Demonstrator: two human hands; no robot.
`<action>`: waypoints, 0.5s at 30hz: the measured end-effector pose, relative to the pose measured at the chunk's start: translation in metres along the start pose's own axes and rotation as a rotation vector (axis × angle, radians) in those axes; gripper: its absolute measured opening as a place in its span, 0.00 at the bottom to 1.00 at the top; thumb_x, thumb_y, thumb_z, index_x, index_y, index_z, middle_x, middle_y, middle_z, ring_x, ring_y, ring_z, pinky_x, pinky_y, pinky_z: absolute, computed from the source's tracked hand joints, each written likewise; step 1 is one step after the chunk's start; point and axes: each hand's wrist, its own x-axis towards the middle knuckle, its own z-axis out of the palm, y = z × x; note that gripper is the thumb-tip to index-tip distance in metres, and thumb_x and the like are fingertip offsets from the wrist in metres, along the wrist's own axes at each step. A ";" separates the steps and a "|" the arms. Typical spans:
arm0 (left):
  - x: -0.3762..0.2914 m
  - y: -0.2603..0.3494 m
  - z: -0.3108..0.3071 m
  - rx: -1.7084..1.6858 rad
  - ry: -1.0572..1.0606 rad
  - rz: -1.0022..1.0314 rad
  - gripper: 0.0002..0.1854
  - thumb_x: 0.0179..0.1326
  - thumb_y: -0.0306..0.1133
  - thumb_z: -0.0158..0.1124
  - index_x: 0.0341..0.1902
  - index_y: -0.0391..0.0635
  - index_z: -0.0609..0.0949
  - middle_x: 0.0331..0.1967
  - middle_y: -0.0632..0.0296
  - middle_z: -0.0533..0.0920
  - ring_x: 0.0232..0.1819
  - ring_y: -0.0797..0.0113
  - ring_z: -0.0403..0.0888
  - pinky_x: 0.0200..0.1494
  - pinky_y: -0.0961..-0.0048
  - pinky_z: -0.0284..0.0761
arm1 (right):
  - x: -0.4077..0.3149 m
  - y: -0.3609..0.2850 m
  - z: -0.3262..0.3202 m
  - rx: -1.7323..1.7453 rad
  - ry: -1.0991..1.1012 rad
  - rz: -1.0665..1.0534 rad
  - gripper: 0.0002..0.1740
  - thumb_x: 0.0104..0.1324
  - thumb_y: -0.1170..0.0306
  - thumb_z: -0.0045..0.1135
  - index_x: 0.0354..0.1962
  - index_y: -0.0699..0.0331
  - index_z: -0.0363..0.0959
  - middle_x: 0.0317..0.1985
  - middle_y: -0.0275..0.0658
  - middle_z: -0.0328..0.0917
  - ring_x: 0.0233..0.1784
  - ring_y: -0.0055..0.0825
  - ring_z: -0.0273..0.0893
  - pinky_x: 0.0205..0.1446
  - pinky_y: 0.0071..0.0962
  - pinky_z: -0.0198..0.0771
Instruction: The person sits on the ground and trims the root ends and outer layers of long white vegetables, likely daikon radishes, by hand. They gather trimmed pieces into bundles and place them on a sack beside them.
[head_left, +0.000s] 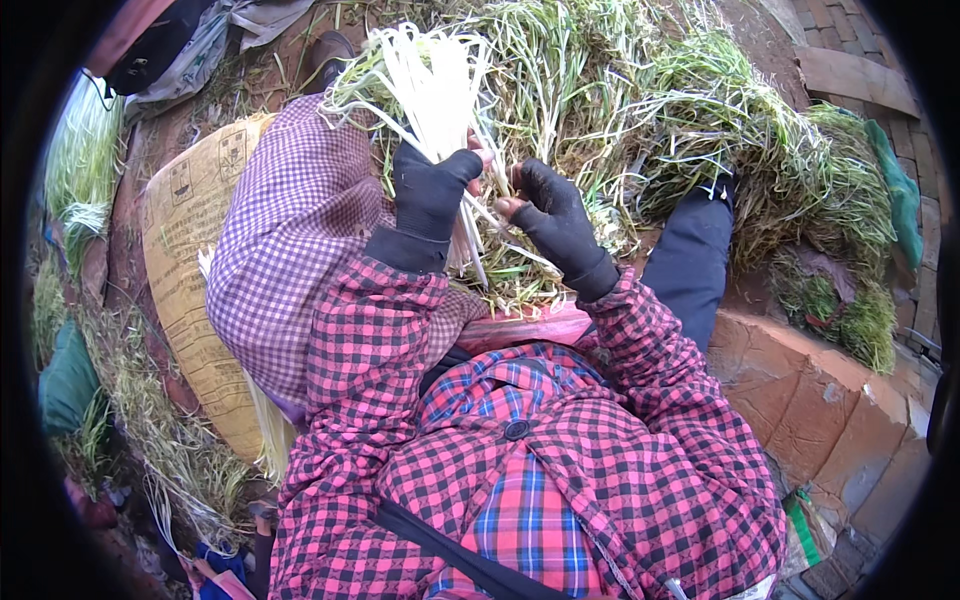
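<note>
My left hand (433, 187), in a black fingerless glove, grips a thick bundle of pale, blanched stalks (439, 94), probably chives or young garlic. Their white ends fan out above the fist, and several stems hang below it. Close on its right is my right hand (553, 214), gloved the same way, with bare thumb and fingertips around a thin stalk (500, 178) beside the bundle. The exact contact at those fingertips is partly hidden. Beneath both hands, loose green and dried trimmings (517, 281) lie over my lap and the ground.
A large heap of green stalks (622, 97) spreads ahead and right, against my dark trouser leg (690, 247). A checked cloth (292, 195) covers my other leg, beside a yellow printed sack (184, 225). More bundled stalks (82, 157) lie far left. A brown cardboard piece (795, 397) is at right.
</note>
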 end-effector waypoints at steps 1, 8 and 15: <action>-0.001 0.002 0.001 0.009 0.026 0.003 0.10 0.47 0.23 0.65 0.35 0.38 0.77 0.20 0.64 0.77 0.14 0.77 0.70 0.18 0.81 0.65 | 0.003 -0.003 0.008 0.075 0.075 -0.004 0.10 0.60 0.72 0.59 0.35 0.67 0.69 0.28 0.28 0.66 0.31 0.13 0.60 0.34 0.18 0.61; 0.004 0.008 -0.009 0.035 0.172 0.109 0.09 0.45 0.20 0.66 0.31 0.40 0.77 0.19 0.65 0.76 0.14 0.76 0.69 0.17 0.80 0.63 | 0.015 0.020 0.015 0.227 0.206 0.093 0.05 0.62 0.75 0.56 0.29 0.65 0.68 0.23 0.28 0.67 0.28 0.12 0.63 0.30 0.17 0.61; 0.008 0.006 -0.010 -0.004 0.226 0.107 0.08 0.44 0.20 0.66 0.29 0.40 0.78 0.17 0.67 0.75 0.13 0.77 0.68 0.17 0.81 0.62 | -0.004 0.139 -0.077 -0.587 0.178 0.452 0.08 0.52 0.69 0.57 0.21 0.64 0.69 0.16 0.37 0.68 0.22 0.24 0.66 0.28 0.29 0.65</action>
